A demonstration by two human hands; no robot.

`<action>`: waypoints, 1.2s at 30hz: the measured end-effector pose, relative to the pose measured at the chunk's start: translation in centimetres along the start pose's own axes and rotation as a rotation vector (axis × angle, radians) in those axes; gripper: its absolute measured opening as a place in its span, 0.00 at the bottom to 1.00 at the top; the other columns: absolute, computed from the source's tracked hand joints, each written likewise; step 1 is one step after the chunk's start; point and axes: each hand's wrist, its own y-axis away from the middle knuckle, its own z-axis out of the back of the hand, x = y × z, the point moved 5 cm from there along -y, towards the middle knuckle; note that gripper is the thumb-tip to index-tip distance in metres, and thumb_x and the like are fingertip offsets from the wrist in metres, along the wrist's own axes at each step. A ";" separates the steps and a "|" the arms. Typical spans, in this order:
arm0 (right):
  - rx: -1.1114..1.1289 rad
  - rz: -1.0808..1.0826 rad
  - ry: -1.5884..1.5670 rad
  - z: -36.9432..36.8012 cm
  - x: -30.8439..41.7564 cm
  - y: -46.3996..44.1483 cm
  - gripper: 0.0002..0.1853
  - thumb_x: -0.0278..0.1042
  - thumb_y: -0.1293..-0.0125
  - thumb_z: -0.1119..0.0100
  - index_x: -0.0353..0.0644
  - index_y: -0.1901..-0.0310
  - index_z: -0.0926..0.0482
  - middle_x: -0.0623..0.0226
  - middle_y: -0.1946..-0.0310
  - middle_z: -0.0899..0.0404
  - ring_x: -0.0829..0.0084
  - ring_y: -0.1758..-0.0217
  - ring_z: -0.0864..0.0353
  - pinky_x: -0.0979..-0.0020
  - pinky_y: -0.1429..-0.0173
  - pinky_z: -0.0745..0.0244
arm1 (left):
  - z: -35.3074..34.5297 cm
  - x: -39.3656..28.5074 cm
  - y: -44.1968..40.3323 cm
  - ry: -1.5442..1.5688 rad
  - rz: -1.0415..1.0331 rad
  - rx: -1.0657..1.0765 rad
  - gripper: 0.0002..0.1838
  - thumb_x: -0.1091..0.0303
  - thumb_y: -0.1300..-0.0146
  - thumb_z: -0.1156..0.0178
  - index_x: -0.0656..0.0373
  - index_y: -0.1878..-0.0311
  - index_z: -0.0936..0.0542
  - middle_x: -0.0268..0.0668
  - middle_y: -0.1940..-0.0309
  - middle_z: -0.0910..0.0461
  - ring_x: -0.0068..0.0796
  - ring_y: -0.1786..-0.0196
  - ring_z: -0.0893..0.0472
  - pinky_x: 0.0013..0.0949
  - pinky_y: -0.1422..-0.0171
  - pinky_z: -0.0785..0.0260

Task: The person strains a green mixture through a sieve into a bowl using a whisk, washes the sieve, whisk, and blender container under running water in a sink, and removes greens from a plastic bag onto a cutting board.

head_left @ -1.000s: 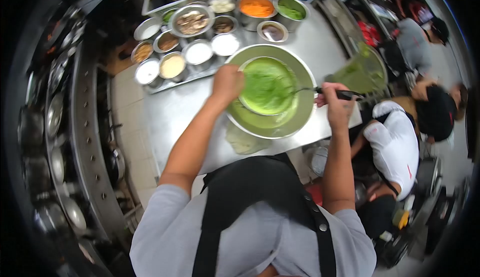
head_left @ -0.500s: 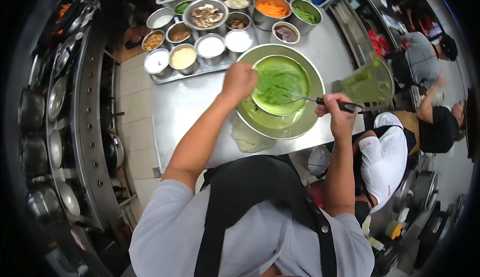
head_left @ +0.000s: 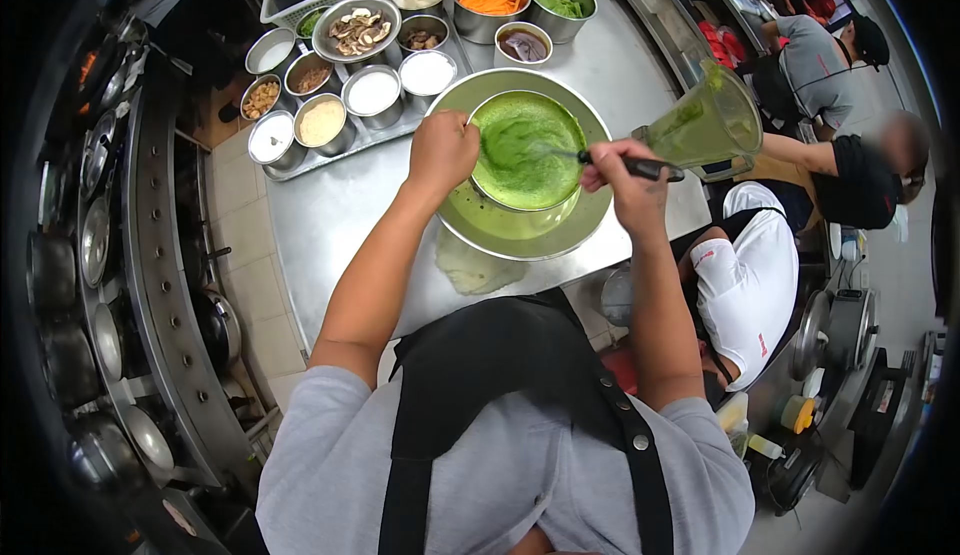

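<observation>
A wide metal bowl (head_left: 592,228) stands near the table's front edge with thin green liquid in it. Inside its rim sits a round strainer (head_left: 527,208), its mesh hidden under bright green puree (head_left: 525,160). My left hand (head_left: 446,148) is closed at the strainer's left rim, its grip partly hidden. My right hand (head_left: 630,182) is wrapped round the black handle of a whisk (head_left: 648,168), whose thin wire head is blurred in the puree. Just right of the bowl, a clear blender jar (head_left: 705,123) smeared with green leans at an angle.
Several metal containers of chopped ingredients, including carrots (head_left: 490,0) and mushrooms (head_left: 360,33), crowd the back left on a tray (head_left: 345,153). A pale damp cloth (head_left: 475,263) lies before the bowl. A white-shirted person (head_left: 748,290) bends close on my right; pans (head_left: 95,240) line the left.
The view has shifted, so the table appears farther left and higher. The whisk has moved within the puree, leaving swirls; both hands keep their hold. A co-worker's arm at right has lowered.
</observation>
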 end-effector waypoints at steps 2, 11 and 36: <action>0.053 -0.034 0.042 0.7 0.1 1.3 0.09 0.31 0.36 0.40 0.33 0.67 0.22 0.62 0.78 0.20 0.73 0.78 0.20 0.74 0.71 0.23 | 0.3 0.5 0.2 0.034 0.100 0.030 0.11 0.71 0.46 0.45 0.68 0.79 0.24 0.56 0.81 0.26 0.55 0.75 0.24 0.48 0.68 0.33; 0.138 -0.006 0.094 -0.1 1.0 1.7 0.07 0.30 0.38 0.38 0.34 0.68 0.20 0.65 0.79 0.20 0.79 0.77 0.21 0.78 0.70 0.25 | -0.2 0.9 0.3 0.036 0.084 0.014 0.10 0.71 0.46 0.46 0.68 0.77 0.22 0.56 0.81 0.26 0.53 0.76 0.23 0.46 0.68 0.32; -0.240 -0.016 -0.075 1.1 -1.6 -1.2 0.09 0.32 0.35 0.40 0.33 0.65 0.22 0.61 0.77 0.20 0.72 0.79 0.20 0.73 0.71 0.22 | 0.2 -0.1 1.0 0.009 0.008 -0.002 0.11 0.73 0.46 0.47 0.69 0.80 0.25 0.57 0.78 0.26 0.56 0.73 0.25 0.47 0.66 0.33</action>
